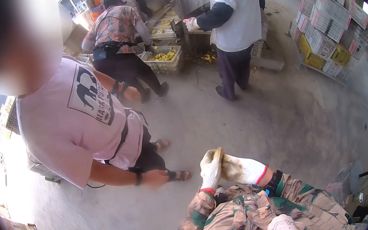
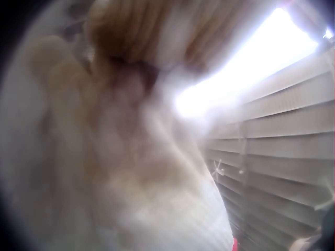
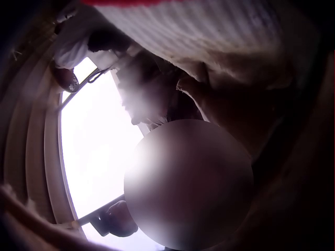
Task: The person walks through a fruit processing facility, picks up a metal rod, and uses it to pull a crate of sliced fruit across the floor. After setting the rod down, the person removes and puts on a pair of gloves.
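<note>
Both hands wear white knitted work gloves with brown stains and are brought together in front of the body. In the head view the left hand (image 1: 210,170) comes up from a camouflage sleeve, a red cuff at its wrist. The right hand (image 1: 243,169) reaches across from the right to meet it. Their fingers overlap at a brownish fingertip, and how they are bent is mostly hidden. Close and blurred, the stained right glove (image 2: 172,204) fills much of the left wrist view. The ribbed left glove (image 3: 209,36) crosses the top of the right wrist view.
A person in a pink T-shirt (image 1: 88,122) stands close at left. Beyond, a bending person (image 1: 116,27) and one in a white shirt (image 1: 235,12) work by metal machinery. A crate of yellowish fruit (image 1: 164,67) sits there. Stacked plastic crates (image 1: 319,20) stand at right.
</note>
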A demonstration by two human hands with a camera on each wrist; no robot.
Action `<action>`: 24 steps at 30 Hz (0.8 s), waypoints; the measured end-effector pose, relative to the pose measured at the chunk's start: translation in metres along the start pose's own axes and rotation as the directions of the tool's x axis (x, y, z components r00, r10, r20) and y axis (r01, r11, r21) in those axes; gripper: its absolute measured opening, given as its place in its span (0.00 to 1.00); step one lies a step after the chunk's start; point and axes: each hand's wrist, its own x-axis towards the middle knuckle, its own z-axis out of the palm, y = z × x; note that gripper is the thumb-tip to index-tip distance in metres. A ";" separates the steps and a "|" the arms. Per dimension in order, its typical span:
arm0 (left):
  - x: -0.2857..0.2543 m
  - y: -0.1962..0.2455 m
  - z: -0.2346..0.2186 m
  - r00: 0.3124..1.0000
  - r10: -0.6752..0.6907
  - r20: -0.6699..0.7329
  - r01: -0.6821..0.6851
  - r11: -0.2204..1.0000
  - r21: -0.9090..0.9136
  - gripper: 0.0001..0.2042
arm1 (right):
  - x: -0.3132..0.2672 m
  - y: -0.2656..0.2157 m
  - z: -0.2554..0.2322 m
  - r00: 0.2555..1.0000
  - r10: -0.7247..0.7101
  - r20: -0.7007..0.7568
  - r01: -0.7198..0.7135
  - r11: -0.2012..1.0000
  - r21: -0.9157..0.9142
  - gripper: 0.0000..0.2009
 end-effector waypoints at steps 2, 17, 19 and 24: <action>0.000 -0.002 -0.002 1.000 0.000 0.011 0.000 1.000 0.007 0.13 | 0.002 -0.005 -0.008 1.000 0.021 0.019 -0.020 0.998 -0.051 0.15; 0.010 -0.001 0.004 0.998 -0.035 0.044 0.035 0.999 0.005 0.12 | -0.001 0.023 0.033 0.978 0.168 0.122 0.022 -0.668 0.743 0.15; 0.011 0.000 0.004 0.998 -0.052 0.034 0.050 0.998 0.049 0.12 | -0.001 0.024 0.034 0.978 0.154 0.140 0.019 -0.734 0.679 0.15; 0.015 -0.005 0.003 0.998 -0.041 0.053 0.043 0.999 -0.028 0.13 | 0.000 0.002 0.019 0.995 0.079 0.057 -0.033 -0.278 0.960 0.14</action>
